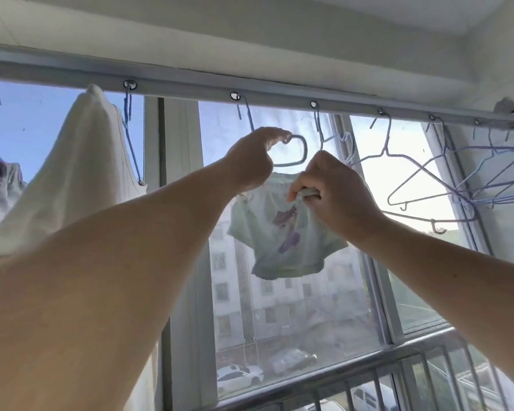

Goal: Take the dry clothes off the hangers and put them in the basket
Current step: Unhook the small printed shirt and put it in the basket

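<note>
High against the window, the left hand (251, 160) pinches the looped pale wire hanger (294, 152), while the right hand (333, 191) has its fingers clamped on the top edge of the small mint-green printed garment (282, 235) hanging just below. It would go best to steady the hanger and draw the cloth down and off gently. Empty lilac wire hangers (422, 179) crowd the right and could snag. A cream cloth (80, 173) hangs at left under the grey metal rail (279, 84). No basket is in view.
</note>
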{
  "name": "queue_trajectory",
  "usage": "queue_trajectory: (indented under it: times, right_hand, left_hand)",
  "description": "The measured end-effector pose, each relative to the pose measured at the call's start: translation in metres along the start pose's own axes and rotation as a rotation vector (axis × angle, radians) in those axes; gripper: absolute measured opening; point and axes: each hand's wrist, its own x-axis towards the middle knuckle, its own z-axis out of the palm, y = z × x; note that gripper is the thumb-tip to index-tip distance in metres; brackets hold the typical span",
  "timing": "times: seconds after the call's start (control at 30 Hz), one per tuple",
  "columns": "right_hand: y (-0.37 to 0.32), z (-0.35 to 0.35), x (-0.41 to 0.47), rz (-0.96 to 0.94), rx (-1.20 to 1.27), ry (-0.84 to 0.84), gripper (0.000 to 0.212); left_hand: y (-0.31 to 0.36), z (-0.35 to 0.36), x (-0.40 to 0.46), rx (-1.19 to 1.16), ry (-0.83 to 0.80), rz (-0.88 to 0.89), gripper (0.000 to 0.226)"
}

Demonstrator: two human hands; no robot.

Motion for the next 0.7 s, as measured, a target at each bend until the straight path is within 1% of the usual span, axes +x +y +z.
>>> queue_trajectory:
  times: [0.1,0.2,0.27,0.33,0.4,0.53,0.63,0.67,0.7]
  right_hand:
    - [0.002,0.001,-0.011,0.039,0.03,-0.105,0.022]
    - [-0.001,0.004,-0.017,0.192,0.145,-0.195,0.032]
    - [-0.002,0.009,-0.019,0.302,0.25,-0.256,0.037]
    - [-0.007,0.018,-0.028,0.393,0.336,-0.347,0.038]
    - [-0.011,0.025,-0.036,0.459,0.381,-0.426,0.038]
    - [-0.021,0.039,-0.062,0.516,0.469,-0.53,0.037]
    - [-0.028,0.048,-0.082,0.549,0.528,-0.644,0.03]
    - [-0.03,0.051,-0.088,0.537,0.512,-0.66,0.031]
    - [-0.031,0.052,-0.09,0.525,0.485,-0.627,0.033]
  left_hand:
    - [0.002,0.0,-0.004,-0.178,0.048,-0.008,0.077]
    - [-0.001,0.004,-0.012,-0.36,0.173,-0.045,0.084]
    - [-0.008,0.011,-0.02,-0.417,0.267,-0.1,0.088]
    - [-0.021,0.021,-0.04,-0.424,0.289,-0.188,0.087]
    - [-0.033,0.035,-0.061,-0.429,0.231,-0.265,0.081]
    - [-0.056,0.066,-0.114,-0.421,0.008,-0.399,0.068]
    - [-0.073,0.08,-0.147,-0.357,-0.064,-0.447,0.062]
    - [-0.079,0.084,-0.156,-0.345,-0.076,-0.468,0.063]
    - [-0.084,0.085,-0.16,-0.341,-0.082,-0.489,0.064]
